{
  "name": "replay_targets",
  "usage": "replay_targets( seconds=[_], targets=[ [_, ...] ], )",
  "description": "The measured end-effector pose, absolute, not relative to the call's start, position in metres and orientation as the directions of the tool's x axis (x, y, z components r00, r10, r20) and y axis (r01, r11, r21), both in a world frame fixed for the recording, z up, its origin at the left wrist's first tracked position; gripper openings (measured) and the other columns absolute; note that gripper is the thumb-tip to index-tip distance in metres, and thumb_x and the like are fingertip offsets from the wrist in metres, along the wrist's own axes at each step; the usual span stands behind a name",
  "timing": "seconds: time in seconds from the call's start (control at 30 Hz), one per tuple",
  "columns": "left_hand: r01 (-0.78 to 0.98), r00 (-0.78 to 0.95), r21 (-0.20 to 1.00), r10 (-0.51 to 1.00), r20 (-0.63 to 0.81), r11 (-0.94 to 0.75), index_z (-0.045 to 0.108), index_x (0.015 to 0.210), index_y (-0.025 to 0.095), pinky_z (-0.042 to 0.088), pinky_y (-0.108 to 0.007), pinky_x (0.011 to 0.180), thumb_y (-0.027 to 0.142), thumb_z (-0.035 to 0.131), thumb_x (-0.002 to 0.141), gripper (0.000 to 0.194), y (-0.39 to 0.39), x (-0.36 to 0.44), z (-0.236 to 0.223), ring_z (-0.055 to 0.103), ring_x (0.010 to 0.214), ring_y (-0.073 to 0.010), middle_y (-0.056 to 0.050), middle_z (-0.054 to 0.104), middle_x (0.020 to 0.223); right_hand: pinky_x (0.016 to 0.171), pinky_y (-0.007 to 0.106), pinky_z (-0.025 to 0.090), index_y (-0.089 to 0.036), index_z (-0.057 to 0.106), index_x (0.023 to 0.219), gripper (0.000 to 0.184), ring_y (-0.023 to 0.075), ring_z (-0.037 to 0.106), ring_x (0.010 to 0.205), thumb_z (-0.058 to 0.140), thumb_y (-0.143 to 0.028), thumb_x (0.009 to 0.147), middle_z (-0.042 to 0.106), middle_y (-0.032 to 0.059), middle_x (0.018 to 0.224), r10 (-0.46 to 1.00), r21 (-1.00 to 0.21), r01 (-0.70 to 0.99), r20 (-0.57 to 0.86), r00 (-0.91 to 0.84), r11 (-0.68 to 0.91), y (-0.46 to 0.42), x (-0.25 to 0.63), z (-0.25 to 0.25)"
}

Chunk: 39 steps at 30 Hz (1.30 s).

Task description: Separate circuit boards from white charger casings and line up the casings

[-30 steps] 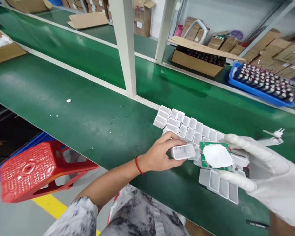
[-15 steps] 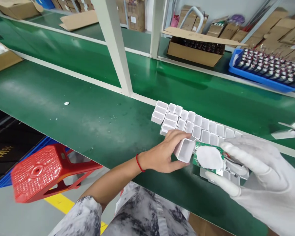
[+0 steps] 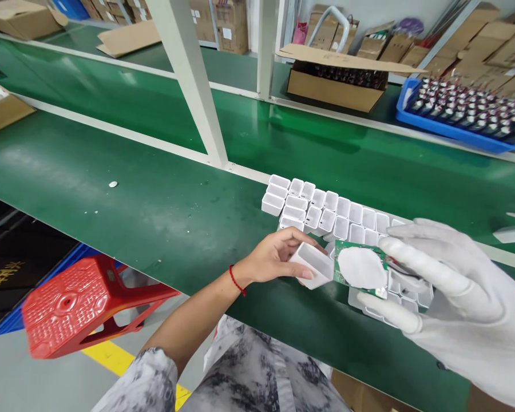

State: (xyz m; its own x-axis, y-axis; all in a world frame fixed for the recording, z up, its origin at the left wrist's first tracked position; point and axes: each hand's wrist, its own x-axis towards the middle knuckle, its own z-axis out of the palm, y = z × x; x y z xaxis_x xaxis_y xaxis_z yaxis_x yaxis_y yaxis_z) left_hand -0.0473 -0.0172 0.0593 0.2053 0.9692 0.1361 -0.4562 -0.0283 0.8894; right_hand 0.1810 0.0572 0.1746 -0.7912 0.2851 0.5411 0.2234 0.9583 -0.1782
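Observation:
My bare left hand is closed round a white plastic shell, its open mouth turned up and to the right. My right hand, in a white glove, pinches a green circuit board with a white pad on its face, right at the shell's mouth. Both are held just above the green bench. Behind and under them lie several more empty white shells in rows.
A white frame post rises from the bench at centre. Beyond it sit an open cardboard box and a blue tray of components. A red plastic stool stands on the floor at the left.
My left hand has lifted the shell off the bench and turned its open end toward the board. The gloved hand has brought the board left, up against the shell.

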Motion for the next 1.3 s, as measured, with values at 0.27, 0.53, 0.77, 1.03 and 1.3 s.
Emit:
replay_targets(
  seconds=[0.27,0.53,0.77,1.03,1.3],
  targets=[
    [-0.29,0.212,0.948,0.958,0.196,-0.13,0.058,0.133,0.025,0.051,-0.041,0.101,0.049,0.095,0.055,0.089,-0.02,-0.036,0.056,0.063,0.119,-0.0307,-0.011,0.064,0.13,0.074,0.049,0.055,-0.026,0.047,0.143,0.058,0.0276,0.066,0.09,0.071,-0.022,0.09,0.067,0.0071,0.097,0.243,-0.16,0.187,0.505,-0.828,0.969,0.054,0.165,0.179],
    [-0.136,0.066,0.877,0.879,0.472,-0.46,0.053,0.12,0.026,0.057,-0.032,0.083,0.025,0.088,0.066,0.065,-0.019,-0.032,0.046,0.06,0.119,-0.0266,-0.009,0.057,0.123,0.073,0.054,0.055,-0.024,0.051,0.132,0.046,0.0316,0.067,0.088,0.069,-0.028,0.09,0.068,0.0114,0.097,0.267,-0.114,0.242,0.479,-0.836,0.964,0.046,0.173,0.177],
    [-0.156,0.127,0.876,0.87,0.476,-0.456,0.053,0.139,0.033,0.064,-0.031,0.076,0.016,0.079,0.075,0.071,-0.019,-0.034,0.057,0.053,0.137,-0.0331,-0.012,0.058,0.142,0.069,0.054,0.055,-0.016,0.056,0.117,0.035,0.0343,0.069,0.084,0.07,-0.029,0.088,0.072,0.0157,0.096,0.27,0.034,0.326,0.481,-0.834,0.945,0.04,0.171,0.175],
    [-0.113,0.143,0.885,0.874,0.465,-0.452,0.053,0.141,0.033,0.065,-0.032,0.081,0.017,0.077,0.076,0.07,-0.015,-0.035,0.059,0.052,0.138,-0.0319,-0.011,0.058,0.145,0.068,0.05,0.05,-0.011,0.056,0.118,0.037,0.0336,0.063,0.084,0.069,-0.028,0.088,0.07,0.0177,0.097,0.237,0.137,0.332,0.46,-0.856,0.933,0.039,0.166,0.18],
    [-0.088,0.161,0.879,0.865,0.476,-0.468,0.05,0.143,0.035,0.065,-0.029,0.078,0.018,0.077,0.078,0.072,-0.013,-0.037,0.059,0.051,0.139,-0.0317,-0.011,0.055,0.146,0.068,0.047,0.047,-0.019,0.056,0.112,0.026,0.03,0.063,0.079,0.067,-0.027,0.09,0.071,0.0105,0.093,0.286,0.136,0.373,0.424,-0.859,0.918,0.038,0.161,0.179]
  ],
)
